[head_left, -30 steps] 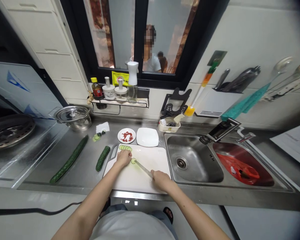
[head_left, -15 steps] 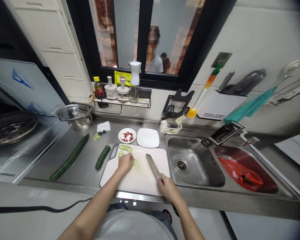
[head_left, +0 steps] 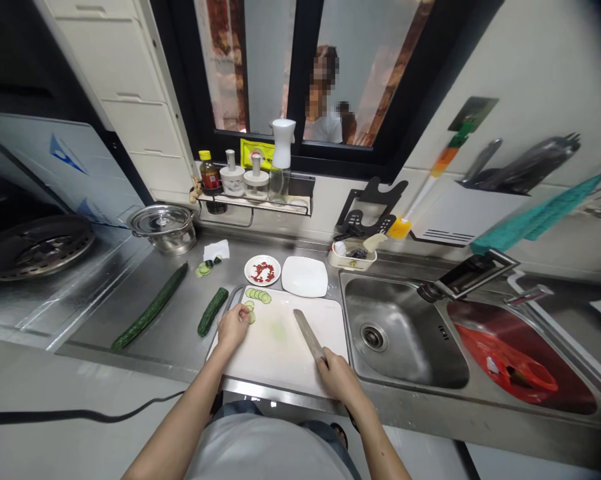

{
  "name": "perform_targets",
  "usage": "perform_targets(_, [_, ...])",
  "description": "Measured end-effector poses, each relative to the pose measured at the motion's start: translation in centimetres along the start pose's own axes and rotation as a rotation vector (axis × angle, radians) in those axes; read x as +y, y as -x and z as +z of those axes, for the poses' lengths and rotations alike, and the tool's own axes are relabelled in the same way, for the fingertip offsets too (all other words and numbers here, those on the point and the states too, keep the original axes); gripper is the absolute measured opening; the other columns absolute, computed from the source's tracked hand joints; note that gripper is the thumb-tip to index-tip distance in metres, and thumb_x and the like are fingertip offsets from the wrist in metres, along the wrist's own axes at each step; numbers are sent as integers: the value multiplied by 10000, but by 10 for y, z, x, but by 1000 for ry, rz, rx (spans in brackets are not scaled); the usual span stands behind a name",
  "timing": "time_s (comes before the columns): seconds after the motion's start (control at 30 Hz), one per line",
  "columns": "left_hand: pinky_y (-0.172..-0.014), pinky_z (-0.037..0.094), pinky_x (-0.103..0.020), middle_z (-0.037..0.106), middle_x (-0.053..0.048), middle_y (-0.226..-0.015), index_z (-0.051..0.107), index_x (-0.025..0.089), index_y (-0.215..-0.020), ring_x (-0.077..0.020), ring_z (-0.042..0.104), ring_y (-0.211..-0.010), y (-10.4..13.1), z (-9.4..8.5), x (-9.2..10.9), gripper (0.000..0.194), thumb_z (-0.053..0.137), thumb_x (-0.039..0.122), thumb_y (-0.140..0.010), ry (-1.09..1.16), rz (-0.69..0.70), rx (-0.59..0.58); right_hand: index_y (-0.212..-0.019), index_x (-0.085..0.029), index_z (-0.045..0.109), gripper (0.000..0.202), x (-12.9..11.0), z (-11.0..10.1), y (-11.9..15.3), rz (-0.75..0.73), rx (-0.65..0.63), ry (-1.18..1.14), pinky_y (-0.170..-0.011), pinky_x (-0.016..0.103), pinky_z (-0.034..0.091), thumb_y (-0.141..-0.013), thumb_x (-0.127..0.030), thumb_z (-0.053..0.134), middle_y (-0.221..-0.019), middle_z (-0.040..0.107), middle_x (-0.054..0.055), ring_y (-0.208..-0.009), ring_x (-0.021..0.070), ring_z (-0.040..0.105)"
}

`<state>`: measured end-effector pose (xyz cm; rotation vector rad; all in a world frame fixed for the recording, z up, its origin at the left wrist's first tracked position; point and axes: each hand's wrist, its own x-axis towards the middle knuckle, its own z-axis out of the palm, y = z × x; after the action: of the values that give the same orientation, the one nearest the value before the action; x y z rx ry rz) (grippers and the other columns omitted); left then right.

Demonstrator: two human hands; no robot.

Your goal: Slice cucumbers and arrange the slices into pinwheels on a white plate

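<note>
Head view: gripping the knife (head_left: 309,335) in the right hand (head_left: 337,375), four o'clock on the cutting board (head_left: 280,367), angled towards eleven! Over at ten, crooking the left hand (head_left: 233,327), fingers (head_left: 242,310) narrow by the cucumber slices (head_left: 251,317); whether pinching one, cannot tell.

This is a kitchen. A metal bench (head_left: 173,343) with a sink (head_left: 413,350) carries a lidded pot (head_left: 176,241) and a chopping board (head_left: 295,363). Jars (head_left: 231,182) and bottles (head_left: 210,177) stand on a wall shelf (head_left: 299,205).
</note>
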<state>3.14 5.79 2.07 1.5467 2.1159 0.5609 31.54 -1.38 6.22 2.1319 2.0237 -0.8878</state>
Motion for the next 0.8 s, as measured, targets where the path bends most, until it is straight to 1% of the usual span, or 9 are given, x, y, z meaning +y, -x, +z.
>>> perform_targets(0.17, [-793,392,-275,715,-11,-901,660,255,-959,-184,644,-888,-6,-4,-8,178,513,275,-860,-89,-49,32,-1062,-167,578,252,-1,-1,-3,-2,-9,-4,-675,235,336,-941,-249,373,-973,697,99,-887,176,628])
perform_targets(0.37, [-870,374,-334,708,-49,-996,664,247,-964,-231,612,-985,-6,-4,-10,198,495,247,-861,-185,-2,35,-1082,-159,578,271,-5,-5,-3,10,-36,-7,-714,234,344,-946,-238,357,-1004,694,103,-922,173,623])
perform_targets(0.47, [-908,360,-352,685,-57,-1070,657,249,-1020,-238,575,-1044,-6,-3,-8,223,504,252,-859,-192,11,51,-1122,-151,570,291,-8,-7,-3,15,-40,-8,-733,240,351,-943,-233,356,-1032,689,114,-942,179,623])
perform_targets(0.6, [-943,348,-367,656,-70,-1129,651,246,-1076,-250,540,-1088,-13,1,3,258,507,274,-864,-183,54,47,-1104,-149,571,280,-9,-8,-3,18,-49,-13,-709,241,351,-945,-227,353,-1010,693,112,-920,178,631])
perform_targets(0.8, [-932,340,-392,611,-82,-1146,633,275,-1162,-269,503,-1103,-27,8,33,326,483,257,-873,-236,168,7,-1115,-151,557,278,-7,-5,-5,34,-47,-12,-705,242,345,-949,-242,353,-1044,684,118,-944,185,628])
